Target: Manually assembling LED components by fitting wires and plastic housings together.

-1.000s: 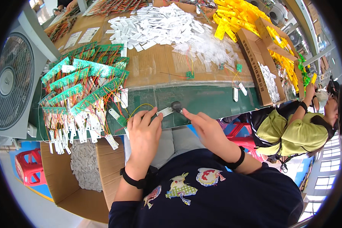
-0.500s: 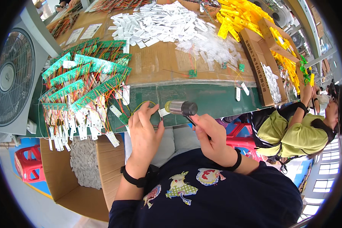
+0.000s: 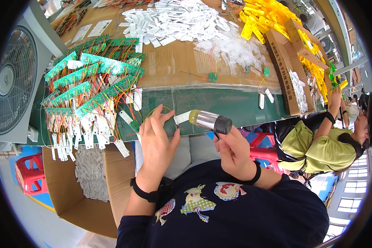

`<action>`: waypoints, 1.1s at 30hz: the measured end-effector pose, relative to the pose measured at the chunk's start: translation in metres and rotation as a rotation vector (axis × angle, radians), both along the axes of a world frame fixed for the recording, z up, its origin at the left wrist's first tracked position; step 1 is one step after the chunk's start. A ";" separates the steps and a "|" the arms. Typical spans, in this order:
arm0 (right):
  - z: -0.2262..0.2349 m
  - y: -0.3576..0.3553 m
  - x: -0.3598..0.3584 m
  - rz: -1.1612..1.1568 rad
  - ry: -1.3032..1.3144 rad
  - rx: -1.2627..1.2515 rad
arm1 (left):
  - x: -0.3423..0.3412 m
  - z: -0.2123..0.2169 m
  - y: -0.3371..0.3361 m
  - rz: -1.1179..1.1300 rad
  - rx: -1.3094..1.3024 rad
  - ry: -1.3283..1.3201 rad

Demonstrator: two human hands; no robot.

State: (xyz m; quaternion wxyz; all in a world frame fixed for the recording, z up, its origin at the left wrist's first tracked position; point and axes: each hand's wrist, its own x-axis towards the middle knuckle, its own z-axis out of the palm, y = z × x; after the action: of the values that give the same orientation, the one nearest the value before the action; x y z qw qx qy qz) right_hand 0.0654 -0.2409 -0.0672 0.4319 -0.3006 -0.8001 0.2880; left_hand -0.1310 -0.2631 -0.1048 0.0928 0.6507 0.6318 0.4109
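Observation:
My right hand (image 3: pixel 235 151) is closed around the dark handle of a small mallet (image 3: pixel 211 121). Its head has a silver middle, a yellowish face on the left and a black face on the right. Under the yellowish face lies a narrow white plate (image 3: pixel 182 118) on the green tabletop, partly hidden by the mallet head. At the plate's left end, my left hand (image 3: pixel 156 138) holds it between thumb and forefinger. A thin yellow wire loops by these fingers toward a small green circuit board (image 3: pixel 134 125) with a white strip.
Green circuit boards (image 3: pixel 107 97) with wires and white strips are heaped at left. White plastic pieces (image 3: pixel 165 25), clear pieces (image 3: pixel 231 51) and yellow parts (image 3: pixel 260 18) lie farther back. An open carton (image 3: pixel 283 78) stands right. A co-worker (image 3: pixel 318 144) sits there; a fan (image 3: pixel 12 84) stands left.
The mallet has moved right and toward me, its head appearing larger, and more of the white plate shows. My left hand stays nearly in place.

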 end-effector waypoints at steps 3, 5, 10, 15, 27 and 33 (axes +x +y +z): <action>-0.008 0.005 -0.004 0.006 -0.180 -0.068 | -0.001 -0.002 0.000 -0.004 -0.005 -0.013; -0.008 0.009 -0.005 0.018 -0.407 -0.173 | -0.001 -0.002 0.001 -0.007 -0.018 -0.020; -0.001 0.032 -0.004 -0.273 -0.274 0.026 | 0.002 0.003 0.000 0.020 -0.041 -0.024; -0.019 0.053 -0.006 -0.352 -0.560 0.198 | 0.003 0.000 0.001 0.007 -0.009 0.038; 0.043 0.069 0.027 -0.501 -0.201 0.349 | -0.013 0.024 -0.021 0.172 0.272 -0.086; 0.052 0.112 0.111 -0.858 -0.307 0.266 | -0.010 0.013 -0.015 0.172 0.218 -0.089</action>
State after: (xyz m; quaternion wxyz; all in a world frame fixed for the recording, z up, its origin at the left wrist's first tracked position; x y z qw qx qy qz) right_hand 0.1766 -0.1285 -0.0154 0.4233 -0.5853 -0.6881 -0.0690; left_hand -0.1410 -0.2780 -0.0914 0.0140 0.5813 0.6322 0.5121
